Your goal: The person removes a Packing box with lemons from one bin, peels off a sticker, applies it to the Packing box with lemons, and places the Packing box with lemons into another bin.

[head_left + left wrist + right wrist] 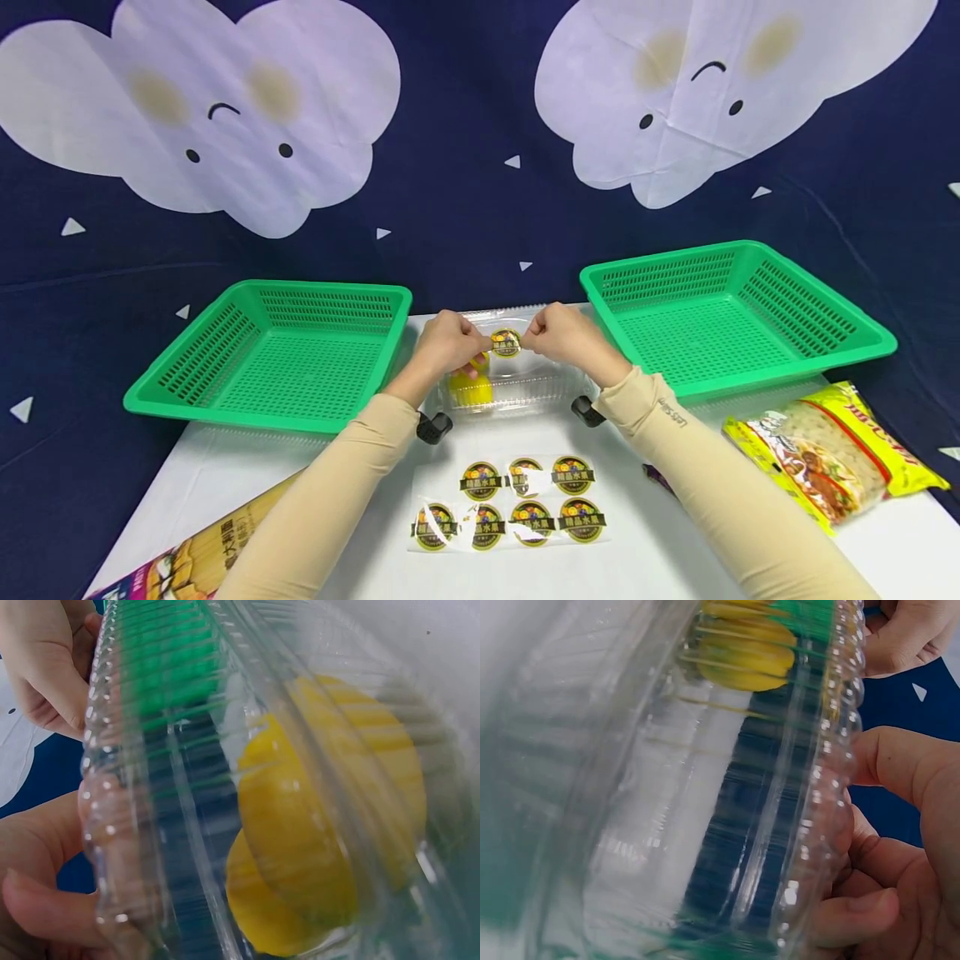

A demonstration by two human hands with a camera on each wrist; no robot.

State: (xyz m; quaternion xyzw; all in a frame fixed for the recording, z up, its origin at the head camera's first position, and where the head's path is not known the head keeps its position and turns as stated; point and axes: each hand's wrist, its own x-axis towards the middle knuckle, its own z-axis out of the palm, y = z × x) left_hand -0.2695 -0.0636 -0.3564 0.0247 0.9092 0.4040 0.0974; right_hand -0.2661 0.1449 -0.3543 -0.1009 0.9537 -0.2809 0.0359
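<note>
Head view: my left hand and right hand meet over the clear plastic clamshell box, which lies on the white table between the two green baskets. Each hand pinches one edge of a round fruit sticker, fingertips curled on it, holding it flat just over the lid. The box's long axis runs left to right across me; the sticker faces up, its print reading toward me. A sheet of the same stickers lies nearer my body.

Left wrist view: the box fills the frame, with yellow fruit inside at its left end. My left thumb rests by the ribbed rim.

Right wrist view: my right fingers are curled against the beaded rim of the box; the sticker is out of sight here.

Judgement: the sticker is nearly weightless, limp and tacky, best held by its outer edges only. The box looks light, thin and springy, slippery on the panels; the rim is the firm place to grip.
</note>
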